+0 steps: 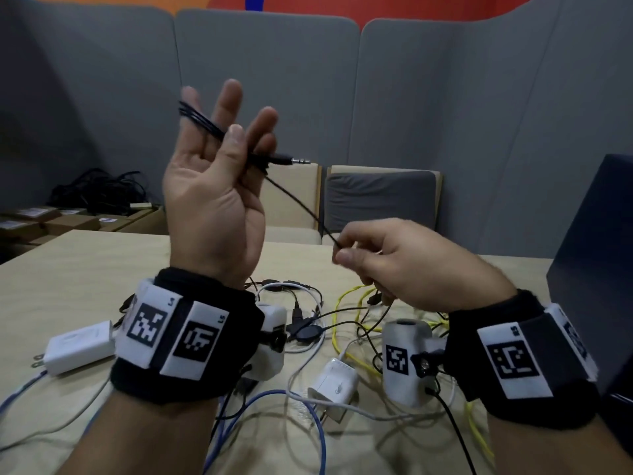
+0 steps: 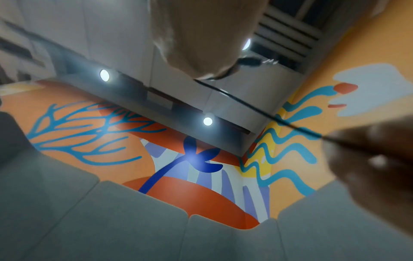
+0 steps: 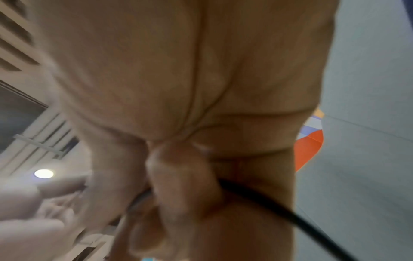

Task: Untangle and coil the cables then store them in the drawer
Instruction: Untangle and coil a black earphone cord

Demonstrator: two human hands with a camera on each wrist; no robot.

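Observation:
A thin black audio cable (image 1: 294, 197) is wound in several loops across the fingers of my raised left hand (image 1: 219, 159). My thumb presses the loops against the fingers, and the silver jack plug (image 1: 300, 161) sticks out to the right. From there the cable runs down to my right hand (image 1: 373, 255), which pinches it between thumb and forefinger above the table. In the right wrist view the black cable (image 3: 263, 199) passes through my curled fingers. The left wrist view shows the cable (image 2: 257, 107) stretched taut from my thumb to the blurred right hand.
On the wooden table (image 1: 85, 269) lies a tangle of white, black, yellow (image 1: 346, 299) and blue (image 1: 308, 423) cables with two white chargers (image 1: 78, 347) (image 1: 334, 382). A dark cabinet (image 1: 603, 234) stands at the right. Cardboard boxes with black cables (image 1: 99, 192) sit far left.

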